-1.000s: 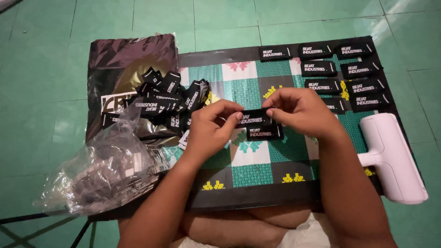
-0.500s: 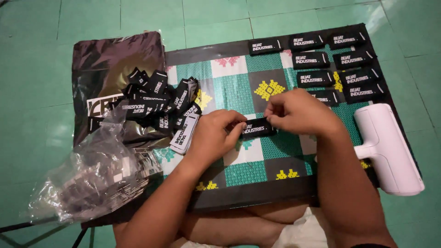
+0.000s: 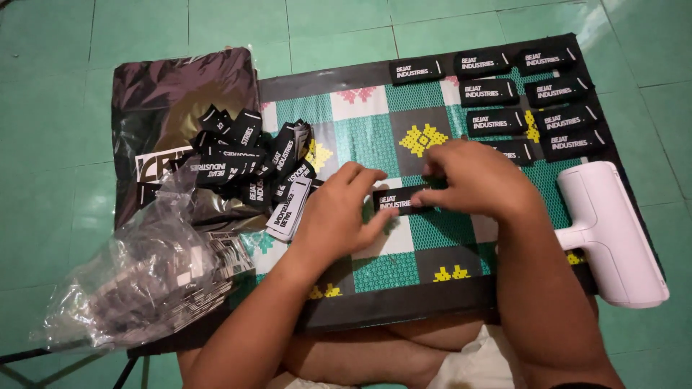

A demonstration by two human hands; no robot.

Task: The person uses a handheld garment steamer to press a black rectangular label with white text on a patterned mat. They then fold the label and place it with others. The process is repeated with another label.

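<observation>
Both hands meet over a patterned green, white and black mat (image 3: 375, 274) on the floor. My left hand (image 3: 344, 216) and my right hand (image 3: 468, 179) pinch the two ends of one small black woven label (image 3: 395, 200) with white lettering, held flat just above the mat. A loose heap of the same black labels (image 3: 245, 162) lies to the left of my left hand. Several finished labels (image 3: 519, 94) are laid out in neat rows at the mat's far right corner.
A white lint roller (image 3: 613, 230) lies on the mat's right edge beside my right forearm. A dark glossy bag (image 3: 180, 94) sits under the label heap. A crumpled clear plastic bag (image 3: 137, 281) with more labels lies at the near left. Green floor tiles surround the mat.
The view has shifted slightly and both hands have drifted a little toward me on the mat, still holding the same label between them.
</observation>
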